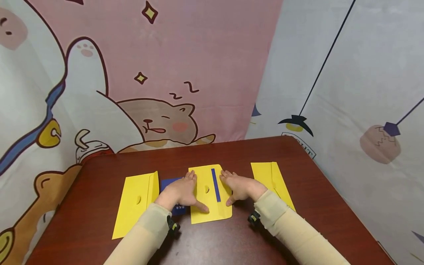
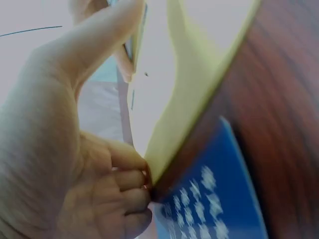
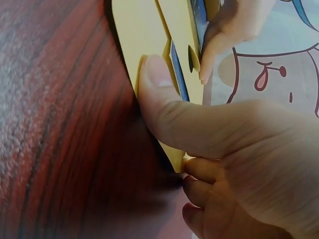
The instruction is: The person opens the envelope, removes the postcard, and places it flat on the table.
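Observation:
A yellow envelope (image 1: 212,215) lies between the two hands, with a narrow blue strip (image 1: 216,185) showing beside its flap and a curved slit near its middle. My left hand (image 1: 181,192) touches the envelope's left side, fingers stretched toward the far corner and thumb over the near part. On the opposite side, my right hand (image 1: 241,187) has its fingers extended along the edge; its thumb (image 3: 155,74) rests on the envelope's face. Partly beneath the left hand is a blue card (image 2: 224,184) with white marks.
Another yellow envelope (image 1: 127,204) lies at the left, partly behind the left forearm. A third yellow envelope (image 1: 263,173) is at the right, partly covered by the right hand and sleeve. All lie on a dark red-brown table (image 1: 205,243) before a cartoon-printed cloth (image 1: 215,55).

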### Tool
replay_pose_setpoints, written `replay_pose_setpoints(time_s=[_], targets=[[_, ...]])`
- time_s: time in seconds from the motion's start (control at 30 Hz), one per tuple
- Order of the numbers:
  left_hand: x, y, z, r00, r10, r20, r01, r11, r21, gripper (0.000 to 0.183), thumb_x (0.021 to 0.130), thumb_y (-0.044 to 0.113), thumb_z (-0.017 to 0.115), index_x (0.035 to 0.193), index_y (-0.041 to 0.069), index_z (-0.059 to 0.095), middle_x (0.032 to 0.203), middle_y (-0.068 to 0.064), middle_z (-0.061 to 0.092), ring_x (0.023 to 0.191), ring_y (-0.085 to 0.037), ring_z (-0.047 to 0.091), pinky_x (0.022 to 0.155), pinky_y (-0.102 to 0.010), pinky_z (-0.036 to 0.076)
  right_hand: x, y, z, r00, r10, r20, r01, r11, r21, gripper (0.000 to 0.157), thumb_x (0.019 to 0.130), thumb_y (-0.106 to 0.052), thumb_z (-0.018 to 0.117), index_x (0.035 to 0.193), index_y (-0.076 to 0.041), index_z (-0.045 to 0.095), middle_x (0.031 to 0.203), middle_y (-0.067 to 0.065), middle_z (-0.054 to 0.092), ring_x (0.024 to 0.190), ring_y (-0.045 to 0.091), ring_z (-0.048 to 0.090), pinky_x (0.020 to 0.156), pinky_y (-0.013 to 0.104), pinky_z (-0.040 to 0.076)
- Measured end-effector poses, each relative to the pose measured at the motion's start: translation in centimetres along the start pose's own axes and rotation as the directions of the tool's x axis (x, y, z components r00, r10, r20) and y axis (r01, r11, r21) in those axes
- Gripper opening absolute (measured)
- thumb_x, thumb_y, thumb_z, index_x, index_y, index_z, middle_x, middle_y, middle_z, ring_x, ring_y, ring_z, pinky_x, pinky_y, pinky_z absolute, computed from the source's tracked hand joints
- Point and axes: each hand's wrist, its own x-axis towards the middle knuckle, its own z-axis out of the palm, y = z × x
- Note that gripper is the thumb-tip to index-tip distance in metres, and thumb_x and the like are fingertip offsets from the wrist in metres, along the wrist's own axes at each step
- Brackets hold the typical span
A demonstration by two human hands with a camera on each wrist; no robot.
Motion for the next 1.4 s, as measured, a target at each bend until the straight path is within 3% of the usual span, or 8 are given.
replay_pose_setpoints(time_s=[0.07,0.13,0.27,0.47,0.87,1.07,1.23,1.4], targets=[[0.5,0.5,-0.1,0.998,-0.024,-0.058,0.023,1.000,-0.020,0.124,0.069,0.085,0.076,0.151,-0.005,0.051,0.159,-0.023,0.046,0.144,-0.038,0.047,0.115,-0.051,0.041,-0.1,0.1,0.0,1.000,0.003,0.001,-0.003,1.000,0.007,0.102,0.082,-0.029,0.092,0.159,0.007,0.037,0.172,0.023,0.019,0.159,0.037,0.018,0.126,0.050,0.018],[1.2,1.1,-0.2,0.992,-0.045,-0.121,0.042,0.999,-0.032,0.100,0.074,0.082,0.075,0.130,-0.002,0.068,0.133,-0.019,0.067,0.120,-0.036,0.064,0.102,-0.050,0.052,-0.1,0.2,0.0,1.000,0.006,0.004,-0.006,1.000,0.016,0.101,0.082,-0.028,0.092,0.159,0.007,0.037,0.172,0.024,0.018,0.159,0.037,0.018,0.126,0.051,0.019],[2.6,2.7,-0.3,0.966,-0.124,-0.226,0.107,0.990,-0.088,0.063,0.079,0.066,0.080,0.099,0.008,0.071,0.089,-0.007,0.066,0.082,-0.028,0.062,0.076,-0.043,0.055,-0.1,0.3,0.0,1.000,-0.001,0.006,0.001,1.000,0.023,0.102,0.082,-0.029,0.092,0.159,0.007,0.037,0.172,0.023,0.017,0.159,0.037,0.017,0.126,0.051,0.019],[4.2,4.7,0.1,0.929,-0.249,-0.274,0.205,0.962,-0.179,0.049,0.080,0.049,0.086,0.099,0.007,0.070,0.081,-0.005,0.060,0.076,-0.025,0.059,0.070,-0.041,0.054,0.1,0.4,0.1,1.000,-0.022,0.005,0.021,1.000,0.019,0.102,0.082,-0.030,0.092,0.159,0.007,0.037,0.172,0.023,0.017,0.159,0.038,0.018,0.125,0.052,0.020],[4.4,6.0,0.2,0.915,-0.301,-0.269,0.266,0.951,-0.159,0.046,0.080,0.047,0.084,0.094,0.006,0.068,0.081,-0.008,0.060,0.084,-0.031,0.060,0.087,-0.050,0.054,0.1,0.2,0.0,1.000,-0.026,0.014,0.026,1.000,0.016,0.101,0.082,-0.028,0.091,0.158,0.009,0.037,0.172,0.026,0.016,0.159,0.040,0.017,0.125,0.052,0.021],[4.6,6.1,0.5,0.914,-0.298,-0.276,0.260,0.951,-0.167,0.047,0.080,0.047,0.084,0.094,0.005,0.068,0.081,-0.008,0.062,0.089,-0.034,0.062,0.107,-0.057,0.046,0.2,0.3,0.2,1.000,-0.020,0.012,0.020,1.000,0.023,0.100,0.083,-0.027,0.092,0.158,0.009,0.037,0.172,0.025,0.017,0.159,0.039,0.017,0.125,0.051,0.021],[4.5,5.8,0.6,0.903,-0.310,-0.296,0.270,0.948,-0.171,0.050,0.078,0.052,0.083,0.092,0.006,0.069,0.080,-0.009,0.062,0.085,-0.033,0.061,0.088,-0.052,0.054,0.2,0.4,0.3,0.999,-0.029,0.016,0.028,0.999,0.034,0.099,0.084,-0.026,0.091,0.159,0.008,0.036,0.172,0.024,0.015,0.159,0.038,0.016,0.125,0.051,0.021],[4.4,5.3,0.6,0.905,-0.304,-0.298,0.245,0.945,-0.217,0.053,0.080,0.056,0.081,0.093,0.007,0.069,0.080,-0.007,0.061,0.076,-0.028,0.059,0.071,-0.042,0.054,-0.2,0.7,0.0,0.998,-0.044,0.035,0.043,0.998,0.039,0.095,0.091,-0.031,0.086,0.160,0.007,0.034,0.173,0.022,0.013,0.160,0.037,0.012,0.126,0.052,0.018]])
